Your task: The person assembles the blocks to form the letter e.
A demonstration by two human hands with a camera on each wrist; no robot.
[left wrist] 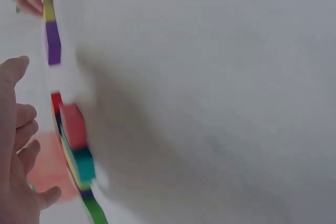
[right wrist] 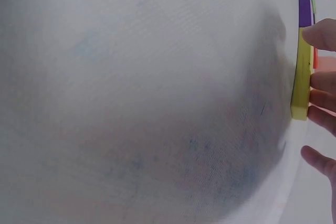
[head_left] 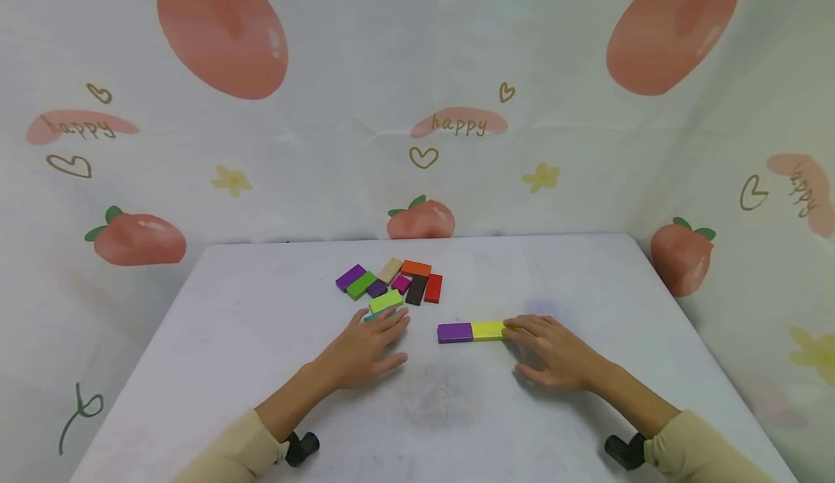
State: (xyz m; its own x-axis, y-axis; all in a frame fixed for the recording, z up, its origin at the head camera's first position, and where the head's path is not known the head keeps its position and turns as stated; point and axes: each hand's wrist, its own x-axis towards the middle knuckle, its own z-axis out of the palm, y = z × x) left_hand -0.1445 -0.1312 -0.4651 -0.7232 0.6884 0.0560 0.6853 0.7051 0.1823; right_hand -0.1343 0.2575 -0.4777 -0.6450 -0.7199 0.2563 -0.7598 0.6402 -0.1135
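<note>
A purple block (head_left: 454, 333) and a yellow block (head_left: 486, 331) lie end to end in a row at mid-table. At the row's right end is my right hand (head_left: 554, 352), fingers spread, with fingertips over or against the yellow block; contact is hard to tell. In the head view, my left hand (head_left: 368, 349) hovers low by the near side of the block cluster, its fingers loosely extended. Beside those fingers are a lime block (head_left: 386, 301) and a teal block (left wrist: 83, 165), the latter partly hidden by the hand in the head view. A pinkish-red block (left wrist: 73, 125) adjoins the teal one.
Behind the left hand sits a loose cluster of several flat blocks, among them a green one (head_left: 362, 286), a black one (head_left: 416, 290), a red one (head_left: 433, 289) and an orange one (head_left: 415, 268). A printed cloth hangs behind the white table (head_left: 261, 323).
</note>
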